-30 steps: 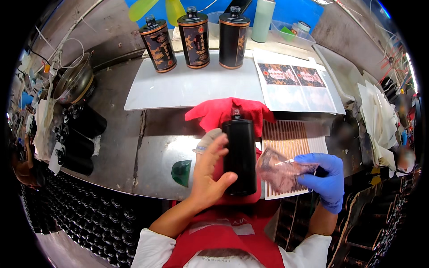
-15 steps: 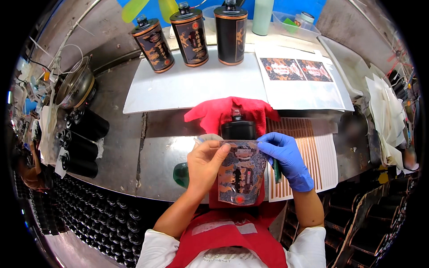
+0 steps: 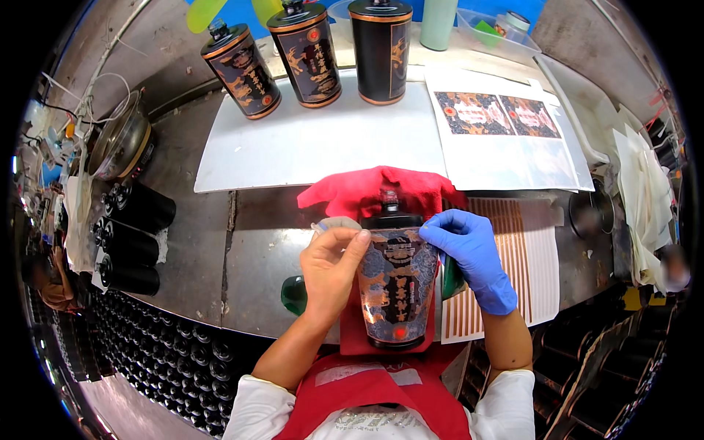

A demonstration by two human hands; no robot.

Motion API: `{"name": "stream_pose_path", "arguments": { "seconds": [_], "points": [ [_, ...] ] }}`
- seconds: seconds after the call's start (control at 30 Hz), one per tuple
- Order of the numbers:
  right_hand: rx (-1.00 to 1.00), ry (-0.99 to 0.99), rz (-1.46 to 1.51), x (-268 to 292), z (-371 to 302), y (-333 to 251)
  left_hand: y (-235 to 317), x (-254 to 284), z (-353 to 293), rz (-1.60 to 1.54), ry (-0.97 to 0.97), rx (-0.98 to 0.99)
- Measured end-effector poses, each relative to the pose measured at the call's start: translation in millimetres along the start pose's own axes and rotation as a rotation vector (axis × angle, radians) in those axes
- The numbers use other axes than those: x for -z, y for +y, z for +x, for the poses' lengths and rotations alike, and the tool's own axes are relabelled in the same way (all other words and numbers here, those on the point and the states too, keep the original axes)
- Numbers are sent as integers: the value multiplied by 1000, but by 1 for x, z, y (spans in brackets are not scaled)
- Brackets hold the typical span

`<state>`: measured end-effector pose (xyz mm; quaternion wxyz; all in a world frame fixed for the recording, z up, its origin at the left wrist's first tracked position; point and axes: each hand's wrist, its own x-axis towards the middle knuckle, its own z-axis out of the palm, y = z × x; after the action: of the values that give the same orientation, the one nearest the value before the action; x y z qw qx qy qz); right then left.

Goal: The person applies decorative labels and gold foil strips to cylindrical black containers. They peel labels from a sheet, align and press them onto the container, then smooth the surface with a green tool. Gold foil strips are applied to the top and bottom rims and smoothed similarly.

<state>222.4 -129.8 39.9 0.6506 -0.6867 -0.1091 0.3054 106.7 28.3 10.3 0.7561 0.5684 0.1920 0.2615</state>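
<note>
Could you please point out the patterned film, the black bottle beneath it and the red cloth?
Patterned film (image 3: pixel 397 282): head view, on its middle.
Black bottle (image 3: pixel 392 220): head view, on its shoulder.
Red cloth (image 3: pixel 346 193): head view, on its left part.

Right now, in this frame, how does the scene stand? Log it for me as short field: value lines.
Left hand: thumb and fingers at the upper left corner of a patterned film
Right hand: blue-gloved, pinching the film's upper right corner
Film: over a black bottle; whether stuck down, cannot tell
Bottle: neck away from the person, on red cloth
Beside left wrist: green piece
Right of bottle: copper-striped sheet
Back: three decorated bottles, upright on a pale board
Far left: three black bottles
</note>
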Motion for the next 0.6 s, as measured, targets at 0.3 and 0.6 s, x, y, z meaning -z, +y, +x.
{"name": "stream_pose_path", "arguments": {
  "seconds": [0.3,0.6],
  "points": [
    [-16,20,93,0,6,16,-11,3,7,-95,51,131],
    [-160,-78,274,7,-25,36,-10,7,-15,581,-459,-286]
  ]
}}
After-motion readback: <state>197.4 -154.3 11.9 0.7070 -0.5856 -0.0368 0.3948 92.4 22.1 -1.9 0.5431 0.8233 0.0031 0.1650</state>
